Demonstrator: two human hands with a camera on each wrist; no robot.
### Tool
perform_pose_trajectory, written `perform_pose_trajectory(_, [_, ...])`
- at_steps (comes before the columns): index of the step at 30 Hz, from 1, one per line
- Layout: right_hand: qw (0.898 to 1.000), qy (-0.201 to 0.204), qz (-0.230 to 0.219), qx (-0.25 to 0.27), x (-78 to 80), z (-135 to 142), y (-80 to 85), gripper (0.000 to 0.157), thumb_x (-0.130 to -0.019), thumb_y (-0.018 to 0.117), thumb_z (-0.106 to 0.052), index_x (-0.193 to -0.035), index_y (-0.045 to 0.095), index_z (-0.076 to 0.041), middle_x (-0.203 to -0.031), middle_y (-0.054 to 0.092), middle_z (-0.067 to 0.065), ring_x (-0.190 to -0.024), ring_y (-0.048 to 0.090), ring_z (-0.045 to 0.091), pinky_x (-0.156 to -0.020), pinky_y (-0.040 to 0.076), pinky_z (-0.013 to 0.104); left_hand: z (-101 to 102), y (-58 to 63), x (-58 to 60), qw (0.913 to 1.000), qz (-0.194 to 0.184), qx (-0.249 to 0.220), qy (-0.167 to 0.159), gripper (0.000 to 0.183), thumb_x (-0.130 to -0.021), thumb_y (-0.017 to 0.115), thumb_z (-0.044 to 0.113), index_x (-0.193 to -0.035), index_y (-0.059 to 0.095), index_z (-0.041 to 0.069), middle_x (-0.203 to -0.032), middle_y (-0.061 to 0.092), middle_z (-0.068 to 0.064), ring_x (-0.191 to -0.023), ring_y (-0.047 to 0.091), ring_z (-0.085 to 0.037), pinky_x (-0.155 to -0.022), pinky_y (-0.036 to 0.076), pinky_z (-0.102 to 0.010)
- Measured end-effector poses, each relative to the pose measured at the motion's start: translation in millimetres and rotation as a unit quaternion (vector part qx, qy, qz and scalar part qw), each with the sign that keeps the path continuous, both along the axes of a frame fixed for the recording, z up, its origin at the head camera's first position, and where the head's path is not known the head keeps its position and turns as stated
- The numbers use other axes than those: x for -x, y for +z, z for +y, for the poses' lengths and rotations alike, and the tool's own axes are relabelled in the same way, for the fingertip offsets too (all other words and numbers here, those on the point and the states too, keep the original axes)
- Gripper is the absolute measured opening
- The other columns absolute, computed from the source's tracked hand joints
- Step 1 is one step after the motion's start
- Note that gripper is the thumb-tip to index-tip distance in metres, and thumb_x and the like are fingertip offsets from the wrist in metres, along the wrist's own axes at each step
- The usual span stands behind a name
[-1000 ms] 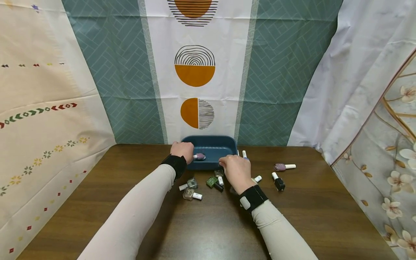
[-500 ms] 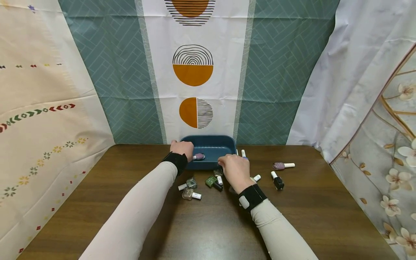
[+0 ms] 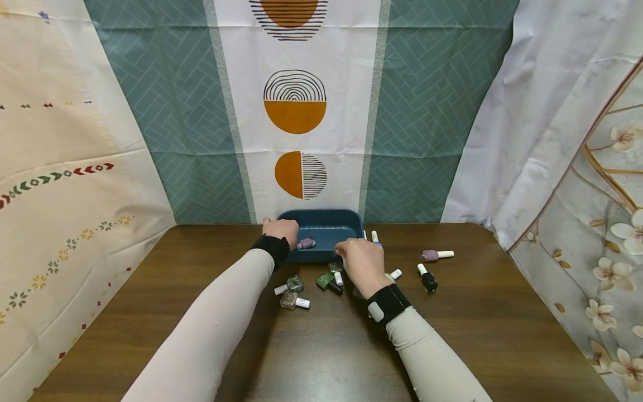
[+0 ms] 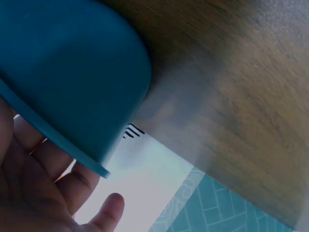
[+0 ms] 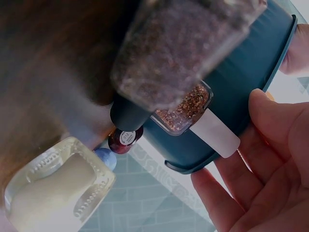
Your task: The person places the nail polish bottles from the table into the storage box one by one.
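Note:
A dark blue tray [image 3: 346,258] stands at the back of the table. My left hand [image 3: 282,230] grips its left end, fingers behind the rim [image 4: 58,137] in the left wrist view. At its right end my right hand [image 3: 363,264] holds the rim, with the thumb near the outer wall in the right wrist view. Inside the tray, beside my left hand, lies a mauve nail polish bottle [image 3: 307,243]. Close to my right hand, a copper-glitter nail polish bottle [image 5: 181,112] with a white cap lies before the tray; a larger blurred glitter bottle [image 5: 169,53] partly covers it.
In front of the tray lie a green nail polish bottle [image 3: 324,280] and glitter bottles [image 3: 294,283]. To the right are a black bottle [image 3: 429,282] and another mauve one [image 3: 428,255]. A patterned curtain [image 3: 296,173] hangs behind the table.
The head view has shifted slightly. My left hand now covers more of the mauve bottle's white cap. The tray and the loose bottles keep their places on the table.

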State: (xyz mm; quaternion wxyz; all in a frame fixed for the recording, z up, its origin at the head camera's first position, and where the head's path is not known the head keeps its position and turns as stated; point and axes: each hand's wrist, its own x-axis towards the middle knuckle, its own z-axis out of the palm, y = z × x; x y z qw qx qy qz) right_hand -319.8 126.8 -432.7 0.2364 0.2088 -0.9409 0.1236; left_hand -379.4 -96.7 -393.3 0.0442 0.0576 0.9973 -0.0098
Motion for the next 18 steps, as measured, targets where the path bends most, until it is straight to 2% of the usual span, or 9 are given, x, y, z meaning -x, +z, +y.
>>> perform_pose_trajectory(2, [1.000,0.001,0.002,-0.001,-0.6,-0.2,-0.1,0.011,-0.103,0.081,-0.024,-0.110,0.090,-0.024,-0.095,0.082,-0.001,-0.081,0.077,0.024,-0.062,0.058,0.044,-1.7,0.5,-1.5,0.9999,0.007,-0.012,0.001,0.044,-0.107,0.068,0.007,-0.064,0.062,0.014,-0.060,0.050,-0.001,-0.075,0.059,-0.026,-0.096,0.034,-0.055])
perform_pose_trajectory(4, [1.000,0.001,0.004,-0.001,-1.2,0.1,-0.2,0.011,-0.103,0.082,-0.024,-0.110,0.090,-0.024,-0.095,0.082,-0.001,-0.081,0.077,0.023,-0.061,0.058,0.044,-3.3,-0.1,-3.5,0.9993,0.027,-0.026,-0.005,0.036,-0.106,0.071,0.010,-0.070,0.069,0.012,-0.064,0.059,-0.003,-0.079,0.064,-0.027,-0.096,0.037,-0.056])
perform_pose_trajectory(8, [1.000,-0.001,0.003,-0.001,-1.7,1.4,-0.1,0.011,-0.103,0.082,-0.024,-0.110,0.090,-0.024,-0.095,0.082,-0.001,-0.081,0.078,0.024,-0.061,0.058,0.044,-7.3,-1.9,-10.2,0.9942,0.088,-0.054,-0.029,0.009,-0.103,0.080,0.016,-0.097,0.084,0.011,-0.089,0.078,-0.005,-0.094,0.072,-0.032,-0.101,0.044,-0.060])
perform_pose_trajectory(9, [1.000,-0.001,0.003,-0.002,-1.5,1.6,0.2,0.011,-0.103,0.082,-0.024,-0.110,0.090,-0.024,-0.095,0.083,-0.001,-0.081,0.078,0.024,-0.061,0.058,0.044,-8.3,-2.0,-12.6,0.9924,0.102,-0.061,-0.032,0.008,-0.103,0.081,0.017,-0.104,0.085,0.011,-0.097,0.080,-0.006,-0.099,0.073,-0.033,-0.102,0.044,-0.061])
perform_pose_trajectory(13, [1.000,-0.001,0.004,-0.004,0.1,1.1,1.4,0.011,-0.103,0.081,-0.024,-0.111,0.090,-0.025,-0.097,0.083,-0.002,-0.083,0.078,0.024,-0.063,0.058,0.046,-12.1,0.4,-23.4,0.9866,0.138,-0.080,-0.034,0.022,-0.105,0.079,0.020,-0.125,0.083,0.011,-0.118,0.079,-0.010,-0.115,0.069,-0.038,-0.107,0.044,-0.063])
perform_pose_trajectory(18, [1.000,0.000,0.000,-0.008,0.8,0.4,1.9,0.012,-0.104,0.080,-0.024,-0.111,0.089,-0.025,-0.099,0.083,-0.002,-0.084,0.078,0.024,-0.063,0.058,0.045,-14.5,4.1,-37.6,0.9829,0.158,-0.085,-0.043,0.028,-0.107,0.077,0.024,-0.131,0.080,0.010,-0.125,0.075,-0.014,-0.120,0.066,-0.041,-0.107,0.046,-0.060])
